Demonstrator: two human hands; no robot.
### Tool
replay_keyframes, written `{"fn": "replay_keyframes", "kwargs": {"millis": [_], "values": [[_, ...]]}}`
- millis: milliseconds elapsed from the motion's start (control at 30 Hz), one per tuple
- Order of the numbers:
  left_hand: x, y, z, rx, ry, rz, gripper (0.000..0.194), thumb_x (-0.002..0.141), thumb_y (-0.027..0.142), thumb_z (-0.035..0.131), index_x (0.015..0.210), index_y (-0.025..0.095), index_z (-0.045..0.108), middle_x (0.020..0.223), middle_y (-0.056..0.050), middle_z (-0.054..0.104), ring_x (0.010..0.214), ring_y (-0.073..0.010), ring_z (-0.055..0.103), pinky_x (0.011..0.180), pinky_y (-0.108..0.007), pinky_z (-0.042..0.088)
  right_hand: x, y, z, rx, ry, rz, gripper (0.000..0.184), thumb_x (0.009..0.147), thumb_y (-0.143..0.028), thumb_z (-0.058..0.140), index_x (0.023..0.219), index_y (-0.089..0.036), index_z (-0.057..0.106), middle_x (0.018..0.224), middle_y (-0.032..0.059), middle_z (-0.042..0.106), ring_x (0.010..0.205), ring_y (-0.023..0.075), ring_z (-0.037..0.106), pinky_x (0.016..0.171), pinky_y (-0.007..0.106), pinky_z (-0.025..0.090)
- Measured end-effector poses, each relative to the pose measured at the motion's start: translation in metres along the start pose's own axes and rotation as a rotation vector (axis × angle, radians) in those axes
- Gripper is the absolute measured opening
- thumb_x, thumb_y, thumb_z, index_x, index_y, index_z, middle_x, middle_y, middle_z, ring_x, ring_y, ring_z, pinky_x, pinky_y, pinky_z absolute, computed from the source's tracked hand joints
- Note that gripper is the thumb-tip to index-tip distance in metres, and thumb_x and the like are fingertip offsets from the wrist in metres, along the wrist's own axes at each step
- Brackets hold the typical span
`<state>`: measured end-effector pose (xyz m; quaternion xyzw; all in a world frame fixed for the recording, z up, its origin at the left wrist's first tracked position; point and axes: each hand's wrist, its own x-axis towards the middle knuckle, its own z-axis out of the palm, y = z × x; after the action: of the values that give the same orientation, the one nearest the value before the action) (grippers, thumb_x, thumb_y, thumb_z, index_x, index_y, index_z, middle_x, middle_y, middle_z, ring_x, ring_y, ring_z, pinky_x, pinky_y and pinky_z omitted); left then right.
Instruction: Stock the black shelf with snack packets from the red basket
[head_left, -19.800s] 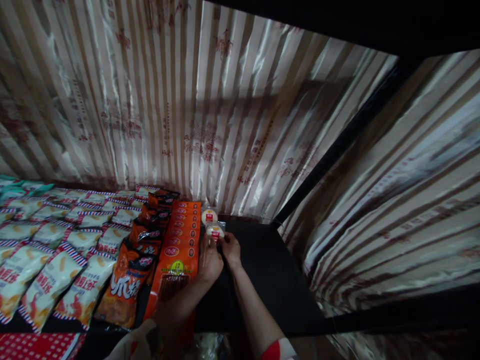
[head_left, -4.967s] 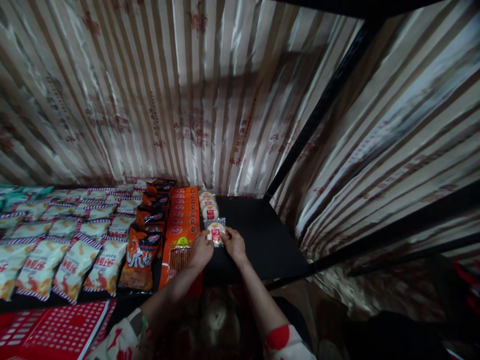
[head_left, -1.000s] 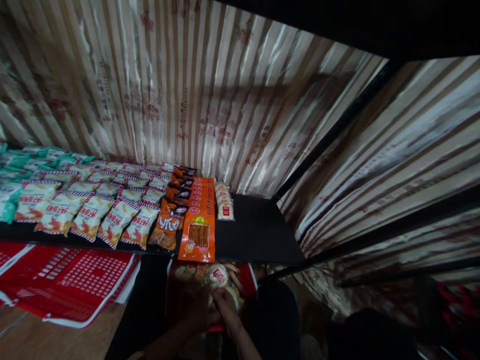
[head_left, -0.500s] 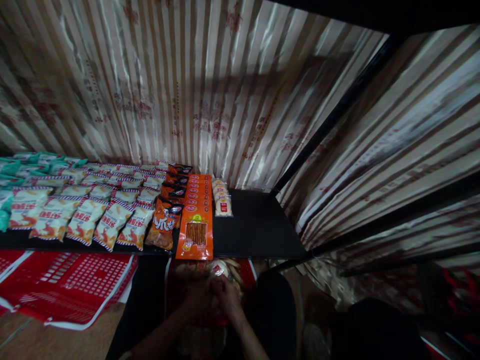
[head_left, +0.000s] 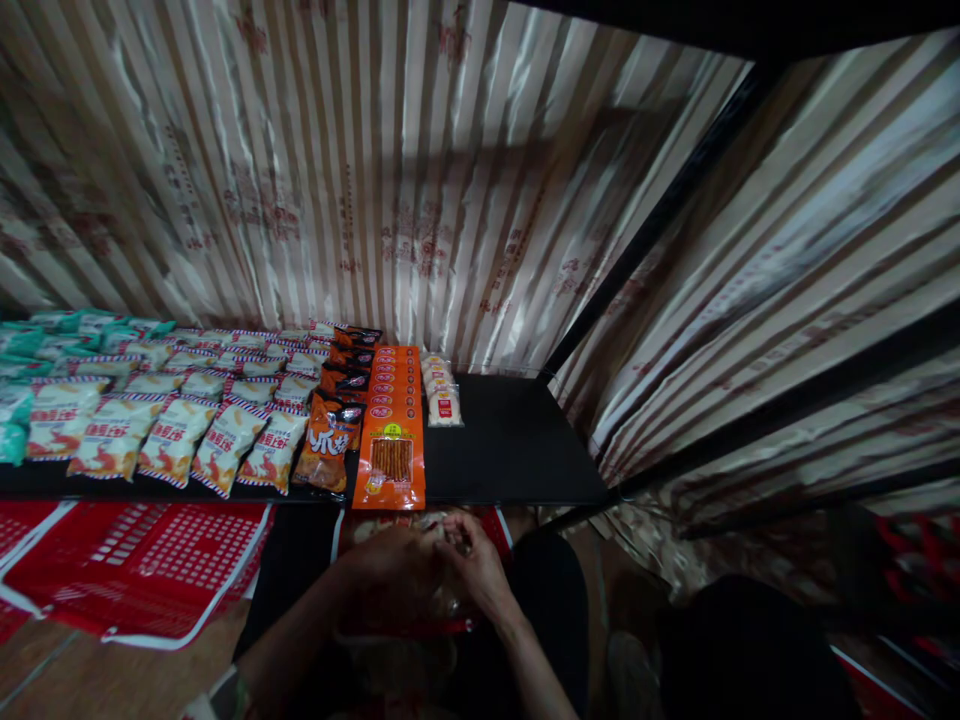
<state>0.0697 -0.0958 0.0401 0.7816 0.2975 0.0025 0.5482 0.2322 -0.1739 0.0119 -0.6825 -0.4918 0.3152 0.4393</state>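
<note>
Both my hands are low in front of the black shelf [head_left: 517, 460], inside a red basket [head_left: 498, 527] of small clear-wrapped round cakes. My left hand [head_left: 386, 575] lies over the packets. My right hand [head_left: 474, 562] is beside it with its fingers curled at the basket's far edge. The light is too dim to show whether either hand grips a packet. On the shelf, a short row of the same cake packets [head_left: 442, 396] runs back toward the curtain, right of the orange stick-snack packs [head_left: 391, 440].
Dark orange bags [head_left: 334, 440], white bags with striped edges [head_left: 180, 435] and teal bags [head_left: 13, 435] fill the shelf's left part. Red perforated sheets [head_left: 142, 560] lie on the floor at left. A striped curtain [head_left: 375, 180] and a black post [head_left: 652, 230] close the back and right.
My hands left the shelf, where they had been laying cake packets, and went down into the red basket. In the last second they shifted slightly among the packets.
</note>
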Motion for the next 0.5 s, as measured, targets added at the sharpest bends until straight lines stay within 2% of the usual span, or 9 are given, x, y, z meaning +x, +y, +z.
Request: {"fn": "replay_keyframes", "kwargs": {"millis": [200, 300, 433, 500], "values": [[-0.002, 0.012, -0.018, -0.125, -0.102, 0.037, 0.024, 0.073, 0.032, 0.048, 0.082, 0.015, 0.062, 0.075, 0.003, 0.059, 0.067, -0.0117, 0.049, 0.059, -0.019, 0.037, 0.001, -0.007, -0.001, 0.266, -0.048, 0.121, 0.039, 0.063, -0.037, 0.065, 0.098, -0.019, 0.056, 0.081, 0.0016, 0.062, 0.071, 0.0148, 0.058, 0.066, 0.026, 0.048], [0.001, 0.011, -0.021, -0.176, -0.110, 0.004, 0.023, 0.069, 0.029, 0.050, 0.082, 0.014, 0.061, 0.070, 0.003, 0.056, 0.062, -0.0106, 0.046, 0.054, -0.020, 0.035, 0.000, -0.008, 0.000, 0.386, -0.085, 0.121, 0.033, 0.064, -0.040, 0.065, 0.088, -0.018, 0.059, 0.077, 0.0018, 0.063, 0.071, 0.0156, 0.059, 0.066, 0.026, 0.047], [0.005, 0.012, -0.020, -0.210, -0.007, -0.040, 0.025, 0.067, 0.030, 0.053, 0.083, 0.013, 0.062, 0.067, 0.003, 0.055, 0.061, -0.0109, 0.047, 0.055, -0.021, 0.035, -0.001, -0.008, -0.001, 0.523, -0.074, 0.170, 0.030, 0.062, -0.042, 0.069, 0.074, -0.017, 0.059, 0.067, -0.0001, 0.062, 0.063, 0.0140, 0.058, 0.061, 0.025, 0.046], [0.006, 0.013, -0.018, -0.290, 0.085, -0.032, 0.027, 0.067, 0.032, 0.056, 0.086, 0.013, 0.062, 0.073, 0.001, 0.058, 0.067, -0.0123, 0.050, 0.061, -0.022, 0.037, -0.001, -0.007, -0.001, 0.558, -0.007, 0.226, 0.034, 0.056, -0.044, 0.073, 0.069, -0.016, 0.059, 0.063, -0.0011, 0.061, 0.058, 0.0132, 0.057, 0.058, 0.024, 0.045]]}}
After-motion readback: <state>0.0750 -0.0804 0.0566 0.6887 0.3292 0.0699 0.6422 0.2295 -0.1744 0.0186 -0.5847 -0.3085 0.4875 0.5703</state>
